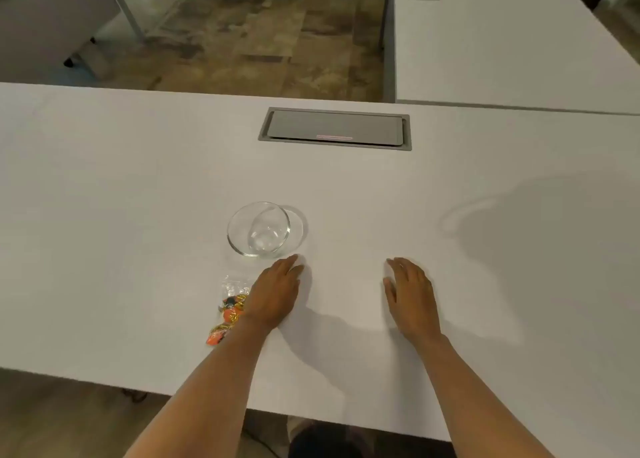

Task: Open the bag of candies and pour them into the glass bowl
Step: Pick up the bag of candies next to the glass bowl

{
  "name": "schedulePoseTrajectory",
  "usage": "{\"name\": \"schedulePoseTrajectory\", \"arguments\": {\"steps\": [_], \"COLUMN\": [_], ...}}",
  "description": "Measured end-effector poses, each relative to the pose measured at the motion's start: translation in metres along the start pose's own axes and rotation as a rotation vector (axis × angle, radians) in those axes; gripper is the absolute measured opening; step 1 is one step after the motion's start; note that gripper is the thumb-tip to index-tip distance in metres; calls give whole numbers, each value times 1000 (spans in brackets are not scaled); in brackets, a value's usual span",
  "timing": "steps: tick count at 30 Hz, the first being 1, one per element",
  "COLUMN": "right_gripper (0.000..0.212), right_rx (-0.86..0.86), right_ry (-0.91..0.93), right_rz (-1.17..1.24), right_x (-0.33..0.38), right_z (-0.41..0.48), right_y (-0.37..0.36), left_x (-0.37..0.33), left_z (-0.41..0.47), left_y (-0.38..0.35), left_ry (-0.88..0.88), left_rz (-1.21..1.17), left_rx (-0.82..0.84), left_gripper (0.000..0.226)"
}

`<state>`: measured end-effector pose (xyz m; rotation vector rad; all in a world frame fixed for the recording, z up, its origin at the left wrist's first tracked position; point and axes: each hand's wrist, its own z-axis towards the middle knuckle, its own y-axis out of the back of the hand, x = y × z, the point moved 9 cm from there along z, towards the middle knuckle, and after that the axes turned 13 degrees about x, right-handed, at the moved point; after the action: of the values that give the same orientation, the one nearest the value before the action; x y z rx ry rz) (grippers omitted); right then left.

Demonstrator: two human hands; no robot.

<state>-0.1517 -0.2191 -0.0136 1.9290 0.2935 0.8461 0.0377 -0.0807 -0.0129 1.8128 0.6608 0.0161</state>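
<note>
Nothing is being held: the left hand point(277, 293) and right hand point(410, 296) are lying flat and empty on the table point(138, 180). The empty glass bowl point(258, 229) is standing just beyond the left fingertips. The bag of candies point(230, 305) is lying partly hidden beside the left wrist; if torn roughly, candies are likely being scattered.

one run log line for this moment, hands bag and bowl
left hand: flat on table, open | right hand: flat, open | candy bag: unopened, beside left hand | glass bowl: empty

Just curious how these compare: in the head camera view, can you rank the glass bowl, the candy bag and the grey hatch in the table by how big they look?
1. grey hatch, clearly largest, though farthest.
2. glass bowl.
3. candy bag, partly hidden by the left forearm, so its rank against the bowl is unsure.
</note>
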Motion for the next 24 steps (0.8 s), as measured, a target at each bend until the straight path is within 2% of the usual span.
{"name": "schedulePoseTrajectory", "arguments": {"steps": [8, 13, 18, 20, 24], "right_gripper": [39, 38, 37, 37, 34], "right_rx": [-44, -52, -42, -40, -17], "right_ry": [42, 59, 77, 106, 157], "right_rz": [21, 16, 27, 73, 231], "right_x": [27, 38, 46, 52, 66], "right_z": [-1, -1, 1, 2, 5], "right_y": [-6, -8, -7, -4, 2], "left_x": [64, 82, 89, 87, 74], "left_z": [-31, -25, -19, -23, -29], "left_y": [15, 23, 19, 19, 30], "left_ry": [174, 180, 180, 182, 169], "left_rz": [-123, -130, -179, -236, -207], "left_rx": [-44, 31, 111, 119, 82], "left_gripper": [41, 37, 22, 20, 21]}}
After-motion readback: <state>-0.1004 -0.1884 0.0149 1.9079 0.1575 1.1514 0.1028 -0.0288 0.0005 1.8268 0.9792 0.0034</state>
